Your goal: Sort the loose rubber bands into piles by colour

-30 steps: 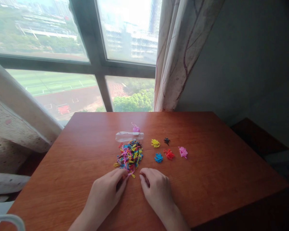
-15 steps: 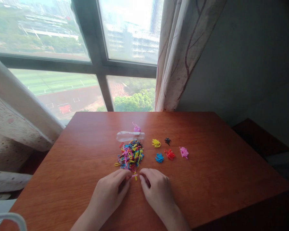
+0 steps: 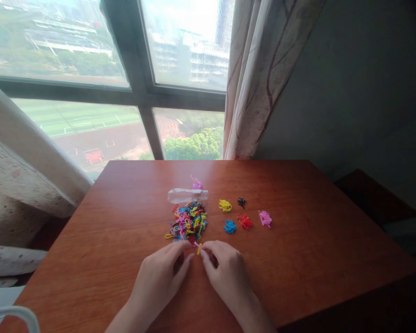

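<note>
"Over the desk [image 3: 315, 236], left hand [image 3: 162, 273] has opened thumb from finger, hasn't it?"

"Yes, those tips were closer half a second ago; now they stand apart."

"And the right hand [image 3: 227, 268]?"

"Much as before, thumb and index tips close together. Whether they pinch anything, I can't tell."

"What about the pile [image 3: 189, 221]?"

"Unmoved, just beyond the left hand, with the bottle [image 3: 180, 196] lying behind it. To its right sit the red heap [image 3: 244, 222], pink heap [image 3: 265, 219], yellow heap [image 3: 225, 206], blue heap [image 3: 230, 226] and black heap [image 3: 241, 202], unchanged."

"Smallest things?"

"Yellow band [image 3: 199, 250] and pink band [image 3: 196, 244], between the hands. Both have shifted rightward; the yellow one now meets the right fingertips."
</note>
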`<action>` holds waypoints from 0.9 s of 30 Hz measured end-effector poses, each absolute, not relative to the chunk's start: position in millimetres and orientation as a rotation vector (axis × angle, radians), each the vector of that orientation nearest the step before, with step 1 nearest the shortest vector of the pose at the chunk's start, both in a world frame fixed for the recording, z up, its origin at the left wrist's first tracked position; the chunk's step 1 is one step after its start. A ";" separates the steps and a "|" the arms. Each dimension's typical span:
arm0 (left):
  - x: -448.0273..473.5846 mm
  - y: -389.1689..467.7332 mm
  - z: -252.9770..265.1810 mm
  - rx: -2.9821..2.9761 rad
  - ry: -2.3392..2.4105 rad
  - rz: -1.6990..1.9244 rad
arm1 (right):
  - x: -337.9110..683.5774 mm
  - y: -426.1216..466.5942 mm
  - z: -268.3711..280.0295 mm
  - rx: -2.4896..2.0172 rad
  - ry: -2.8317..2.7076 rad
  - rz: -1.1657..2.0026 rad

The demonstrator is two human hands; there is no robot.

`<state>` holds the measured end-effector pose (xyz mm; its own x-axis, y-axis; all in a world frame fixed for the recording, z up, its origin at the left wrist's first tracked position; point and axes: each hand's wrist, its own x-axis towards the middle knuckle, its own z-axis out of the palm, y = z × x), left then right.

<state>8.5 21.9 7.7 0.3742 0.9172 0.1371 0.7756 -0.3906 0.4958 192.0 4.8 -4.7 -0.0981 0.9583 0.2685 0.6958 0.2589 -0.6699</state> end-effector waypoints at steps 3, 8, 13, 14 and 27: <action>10.2 21.4 8.0 2.296 1.449 0.569 | 190.5 5.2 -3.4 -1.470 -1.803 0.552; 13.1 21.3 8.1 2.274 1.405 0.594 | 185.2 4.4 0.1 -1.409 -1.722 0.708; 11.4 20.7 8.4 2.270 1.375 0.600 | 184.0 3.7 2.1 -1.423 -1.707 0.704; 10.5 20.7 8.2 2.272 1.380 0.601 | 184.3 3.6 2.1 -1.430 -1.706 0.697; 1.2 21.9 2.1 2.394 1.452 0.596 | 276.6 14.9 2.8 -1.747 -1.463 0.319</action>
<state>1.2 21.9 2.1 0.4102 0.8894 0.2019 0.7745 -0.4566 0.4377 276.6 14.9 2.8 0.2938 0.9081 0.2982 0.7014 0.0071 -0.7127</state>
